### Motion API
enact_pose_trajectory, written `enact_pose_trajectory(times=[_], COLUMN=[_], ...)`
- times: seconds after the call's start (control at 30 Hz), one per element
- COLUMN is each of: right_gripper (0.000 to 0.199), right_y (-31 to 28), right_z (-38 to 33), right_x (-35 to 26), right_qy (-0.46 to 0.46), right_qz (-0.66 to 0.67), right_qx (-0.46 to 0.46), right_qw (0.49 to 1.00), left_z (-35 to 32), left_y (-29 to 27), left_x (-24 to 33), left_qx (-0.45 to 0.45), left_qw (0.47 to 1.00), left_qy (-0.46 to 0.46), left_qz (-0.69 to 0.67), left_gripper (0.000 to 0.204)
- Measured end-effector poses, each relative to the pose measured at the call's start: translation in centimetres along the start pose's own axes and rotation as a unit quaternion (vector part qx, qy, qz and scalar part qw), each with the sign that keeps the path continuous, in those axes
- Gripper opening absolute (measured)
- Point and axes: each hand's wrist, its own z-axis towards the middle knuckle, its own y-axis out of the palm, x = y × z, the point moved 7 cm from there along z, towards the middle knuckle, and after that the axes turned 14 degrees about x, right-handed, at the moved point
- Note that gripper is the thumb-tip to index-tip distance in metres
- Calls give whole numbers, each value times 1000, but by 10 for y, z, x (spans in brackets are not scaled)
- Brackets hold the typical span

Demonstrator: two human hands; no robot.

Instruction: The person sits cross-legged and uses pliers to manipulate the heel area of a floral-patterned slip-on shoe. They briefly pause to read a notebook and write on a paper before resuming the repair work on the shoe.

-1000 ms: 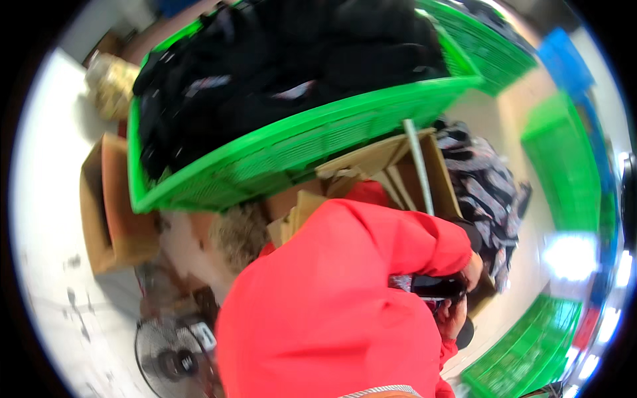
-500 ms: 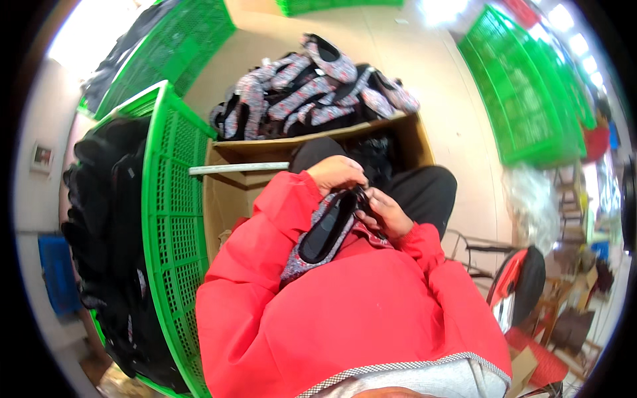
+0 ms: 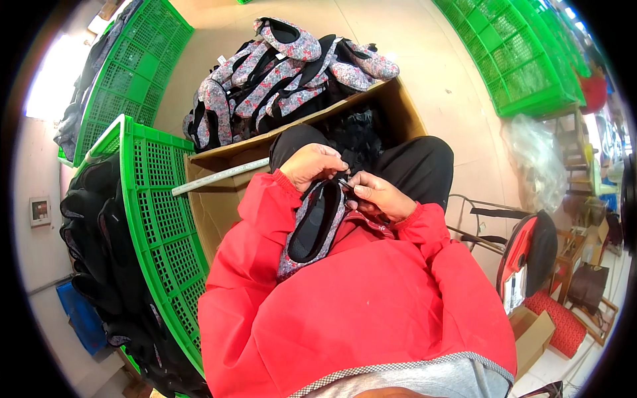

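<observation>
A grey floral slipper (image 3: 313, 225) with a black lining lies against my red jacket, toe end pointing up. My left hand (image 3: 313, 166) grips its upper rim from above. My right hand (image 3: 378, 196) pinches the same rim from the right, fingers closed on a small dark bit at the edge. Both hands meet over my lap, above an open cardboard box (image 3: 219, 199) holding dark pieces. A pile of matching floral slippers (image 3: 285, 73) lies on the floor beyond the box.
A green plastic crate (image 3: 156, 219) full of black items stands at my left, another green crate (image 3: 126, 73) behind it. More green crates (image 3: 524, 60) are stacked at the right. A clear plastic bag (image 3: 537, 159) and a red and black stool (image 3: 527, 259) sit to my right.
The view has swung from the black-filled crate on my left round to my lap. The slipper is in both hands as half a second ago, now seen closer.
</observation>
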Motion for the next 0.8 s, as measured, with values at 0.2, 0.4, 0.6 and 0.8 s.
enact_pose_trajectory(times=[0.2,0.4,0.6,0.8], right_gripper=[20,19,18,18], right_y=[6,4,3,8], right_z=[1,3,7,8], right_x=[-9,-16,-16,-17], right_qy=[-4,-13,-29,8], right_qz=[-37,-70,-117,-82], right_qx=[4,10,23,31], right_qw=[999,997,992,996], left_z=[4,2,3,5], left_y=[-2,-1,-1,1], left_x=[0,4,-1,-1], left_qx=[-14,-7,14,9], left_qw=[1000,1000,1000,1000], left_qy=[-3,-10,-5,-4], left_qz=[3,-5,-23,-13], left_gripper=[13,16,16,17])
